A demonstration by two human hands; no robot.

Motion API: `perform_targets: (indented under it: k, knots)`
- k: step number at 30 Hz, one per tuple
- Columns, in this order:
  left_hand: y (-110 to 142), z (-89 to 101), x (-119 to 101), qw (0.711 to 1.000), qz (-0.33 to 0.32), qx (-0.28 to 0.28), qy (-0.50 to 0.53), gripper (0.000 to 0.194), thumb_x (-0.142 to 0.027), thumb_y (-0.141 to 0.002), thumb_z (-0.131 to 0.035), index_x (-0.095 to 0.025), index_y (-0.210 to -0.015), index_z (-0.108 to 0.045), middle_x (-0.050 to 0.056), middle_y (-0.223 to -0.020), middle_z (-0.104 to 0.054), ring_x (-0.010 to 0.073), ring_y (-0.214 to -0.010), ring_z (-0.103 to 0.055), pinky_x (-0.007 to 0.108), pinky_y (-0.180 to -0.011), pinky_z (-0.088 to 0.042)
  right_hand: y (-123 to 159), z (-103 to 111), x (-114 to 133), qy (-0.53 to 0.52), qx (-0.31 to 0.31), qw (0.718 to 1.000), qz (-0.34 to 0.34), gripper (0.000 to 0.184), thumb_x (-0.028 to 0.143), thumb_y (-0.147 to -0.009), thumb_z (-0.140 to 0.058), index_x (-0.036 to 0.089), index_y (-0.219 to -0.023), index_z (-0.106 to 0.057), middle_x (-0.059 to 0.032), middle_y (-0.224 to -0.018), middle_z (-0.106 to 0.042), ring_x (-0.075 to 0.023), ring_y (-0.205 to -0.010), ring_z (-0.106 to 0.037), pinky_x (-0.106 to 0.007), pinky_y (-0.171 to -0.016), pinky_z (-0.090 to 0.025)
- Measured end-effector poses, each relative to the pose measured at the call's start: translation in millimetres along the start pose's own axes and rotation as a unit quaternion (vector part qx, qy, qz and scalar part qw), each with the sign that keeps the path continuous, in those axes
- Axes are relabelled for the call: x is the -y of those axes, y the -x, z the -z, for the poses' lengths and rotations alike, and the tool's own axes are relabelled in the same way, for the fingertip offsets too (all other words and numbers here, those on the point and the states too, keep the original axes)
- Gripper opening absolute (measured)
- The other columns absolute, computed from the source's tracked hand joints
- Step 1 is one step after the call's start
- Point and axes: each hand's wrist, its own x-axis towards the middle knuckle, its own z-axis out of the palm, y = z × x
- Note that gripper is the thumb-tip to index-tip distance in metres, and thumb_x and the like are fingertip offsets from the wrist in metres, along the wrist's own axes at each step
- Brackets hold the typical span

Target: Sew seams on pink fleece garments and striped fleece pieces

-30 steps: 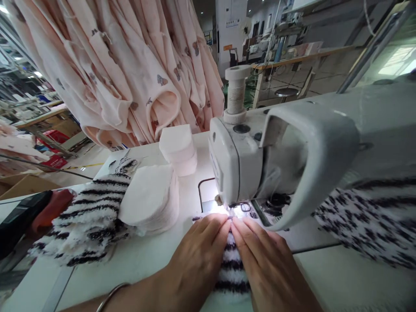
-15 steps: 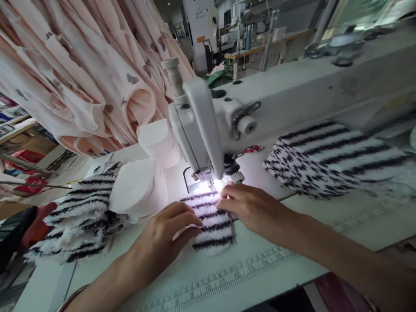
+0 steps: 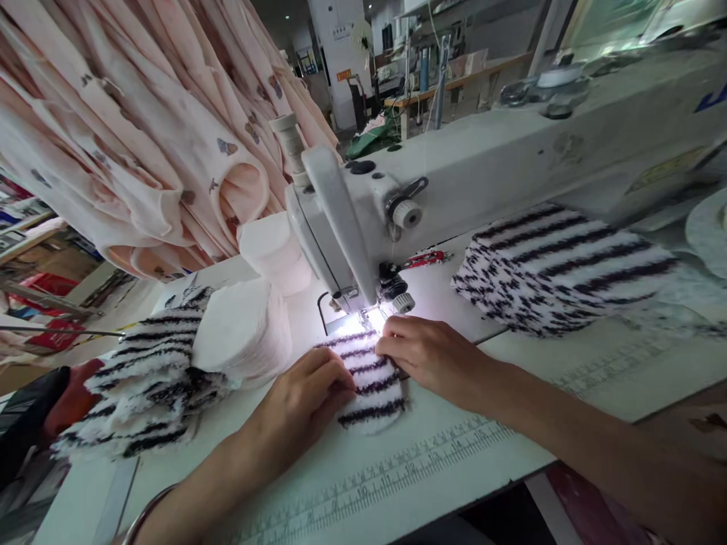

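Observation:
A fuzzy white fabric piece with dark stripes (image 3: 372, 393) lies under the lit presser foot (image 3: 366, 318) of a sewing machine (image 3: 335, 219). At its left edge, my left hand (image 3: 310, 393) has its fingers drawn together in a pinch on the fabric. My right hand (image 3: 425, 348) pinches the right edge close to the needle area, thumb and forefinger together. The fingertips of both hands are partly hidden. Toward me, the rounded end of the piece lies flat on the table.
A stack of striped pieces (image 3: 562, 265) sits under the machine arm. Left of the needle stand white fabric stacks (image 3: 241, 325) and a heap of striped pieces (image 3: 141, 378). Pink garments (image 3: 170, 129) hang behind. A printed ruler (image 3: 391, 477) runs along the table's front.
My left fingers have closed more tightly at the fabric's edge. The right hand stays pinched on the other edge. The whole view has shifted slightly.

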Motion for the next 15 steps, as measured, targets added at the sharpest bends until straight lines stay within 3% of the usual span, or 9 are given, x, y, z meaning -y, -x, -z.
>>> perform_targets:
  k: [4, 7, 10, 15]
  knots:
    - [2, 0.1, 3, 1.000, -0.004, 0.019, -0.012, 0.008, -0.013, -0.086, -0.052, -0.017, -0.087, -0.058, 0.004, -0.090, -0.055, 0.0124, -0.079, -0.054, 0.025, -0.068, -0.047, 14, 4, 14, -0.006, -0.004, 1.000, 0.007, 0.037, -0.008, -0.080, -0.036, 0.014, -0.095, -0.061, -0.0049, -0.088, -0.054, -0.0152, -0.083, -0.048, -0.027, -0.066, -0.040]
    - [3, 1.8, 0, 1.000, -0.025, -0.007, -0.016, 0.010, -0.013, -0.087, -0.052, -0.018, -0.092, -0.059, 0.004, -0.092, -0.056, 0.0127, -0.082, -0.056, 0.025, -0.071, -0.049, 34, -2, 43, 0.034, -0.084, 0.996, -0.005, 0.044, -0.009, -0.079, -0.031, 0.008, -0.108, -0.058, -0.0096, -0.100, -0.056, -0.0190, -0.095, -0.049, -0.031, -0.078, -0.043]
    - [2, 4.1, -8, 0.997, -0.070, -0.026, -0.023, 0.015, -0.011, -0.088, -0.050, -0.017, -0.097, -0.060, 0.006, -0.097, -0.059, 0.0137, -0.090, -0.056, 0.027, -0.078, -0.050, 53, -20, 74, 0.141, -0.163, 0.976, -0.018, 0.037, 0.004, -0.089, -0.030, 0.007, -0.113, -0.058, -0.0120, -0.108, -0.059, -0.0237, -0.102, -0.050, -0.035, -0.082, -0.041]
    - [0, 6.0, -18, 0.989, -0.120, 0.063, -0.057, 0.022, -0.013, -0.091, -0.046, -0.016, -0.108, -0.060, 0.007, -0.113, -0.061, 0.0172, -0.108, -0.053, 0.033, -0.096, -0.047, 68, -46, 93, 0.224, -0.154, 0.960, -0.065, 0.038, 0.011, -0.092, -0.028, 0.014, -0.113, -0.060, -0.0089, -0.114, -0.061, -0.0237, -0.106, -0.052, -0.036, -0.079, -0.039]
